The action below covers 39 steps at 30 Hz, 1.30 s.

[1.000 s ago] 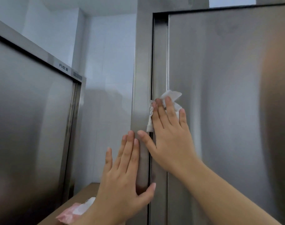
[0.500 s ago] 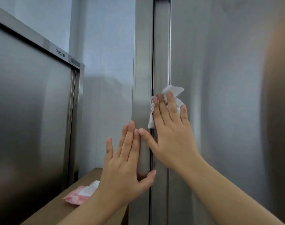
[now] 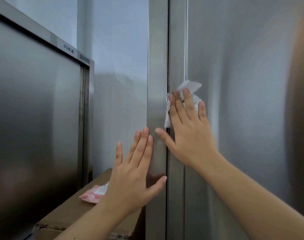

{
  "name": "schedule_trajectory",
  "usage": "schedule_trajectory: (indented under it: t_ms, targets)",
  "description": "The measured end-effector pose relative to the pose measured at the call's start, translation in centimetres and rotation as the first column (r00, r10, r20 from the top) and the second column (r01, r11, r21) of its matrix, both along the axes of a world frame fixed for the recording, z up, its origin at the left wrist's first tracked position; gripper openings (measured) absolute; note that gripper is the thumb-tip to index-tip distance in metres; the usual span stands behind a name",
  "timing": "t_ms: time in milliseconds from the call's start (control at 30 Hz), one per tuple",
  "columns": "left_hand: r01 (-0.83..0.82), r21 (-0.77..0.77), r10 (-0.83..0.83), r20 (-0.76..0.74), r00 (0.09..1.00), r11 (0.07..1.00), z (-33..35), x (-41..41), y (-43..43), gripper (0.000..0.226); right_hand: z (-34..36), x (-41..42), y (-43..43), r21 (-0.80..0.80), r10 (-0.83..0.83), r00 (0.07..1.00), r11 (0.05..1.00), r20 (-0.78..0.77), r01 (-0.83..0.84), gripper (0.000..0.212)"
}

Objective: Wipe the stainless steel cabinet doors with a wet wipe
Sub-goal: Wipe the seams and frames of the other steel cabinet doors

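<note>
Seen from the head, the right hand [image 3: 187, 134], fingers straight, pressed the wet wipe [image 3: 189, 86] flat against the left edge of the cabinet door [image 3: 243, 101], beside the seam. The left hand [image 3: 132, 172] lay flat and relaxed on the frame post [image 3: 156, 66], gripping nothing. Open door surface stretched rightward.

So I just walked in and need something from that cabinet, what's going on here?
A person is wiping the tall stainless steel cabinet door. The right hand presses a white wet wipe with straight fingers against the door's left edge, beside the dark gap. The left hand rests flat on the frame post, lower down. A pink wipe pack lies on a cardboard box between this cabinet and a second steel cabinet to the left.
</note>
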State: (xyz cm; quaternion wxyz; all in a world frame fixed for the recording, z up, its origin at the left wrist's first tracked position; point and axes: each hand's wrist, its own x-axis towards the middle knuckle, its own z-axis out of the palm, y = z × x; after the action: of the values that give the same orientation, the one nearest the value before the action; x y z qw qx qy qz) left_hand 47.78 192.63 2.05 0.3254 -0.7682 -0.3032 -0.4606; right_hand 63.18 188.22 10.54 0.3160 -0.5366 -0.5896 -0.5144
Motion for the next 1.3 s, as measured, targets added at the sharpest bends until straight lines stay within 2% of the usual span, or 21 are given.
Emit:
schedule_trajectory:
  t_ms: [167,467,567,733,867,1067,1300]
  targets:
    - [-0.028,0.001,0.028,-0.048,0.998,1.0,-0.7,-0.6,-0.1,0.086,-4.9,0.3,-0.5,-0.036,-0.049,0.998,0.998,0.042,0.051,0.074]
    - [-0.082,0.013,0.083,-0.1,0.992,0.997,-1.2,-1.1,-0.1,0.09,-3.4,-0.4,0.0,0.0,-0.043,0.998,0.999,-0.042,0.043,0.075]
    - [-0.106,0.008,0.106,-0.113,0.988,0.994,-1.3,-1.0,0.0,0.09,-4.6,-0.6,0.1,0.012,-0.053,0.998,0.998,-0.046,0.054,0.074]
    - [-0.142,0.006,0.141,-0.136,0.981,0.99,-2.3,-1.0,0.1,0.095,-8.7,-0.5,-0.4,-0.063,-0.09,0.995,0.994,-0.04,0.087,0.074]
    - [-0.143,-0.001,0.14,-0.17,0.975,0.99,-3.6,-1.4,-0.2,0.094,-10.2,-0.9,-0.7,-0.092,-0.062,0.995,0.994,-0.082,0.054,0.073]
    - [-0.135,0.006,0.134,-0.176,0.975,0.991,-4.2,-1.6,-0.2,0.094,-8.1,-1.1,-0.7,-0.04,-0.038,0.993,0.999,-0.113,0.033,0.074]
    - [-0.104,0.013,0.105,-0.168,0.98,0.994,-5.0,-1.5,-0.3,0.091,-11.4,-1.1,-0.8,-0.128,-0.092,0.989,0.989,-0.112,0.077,0.077]
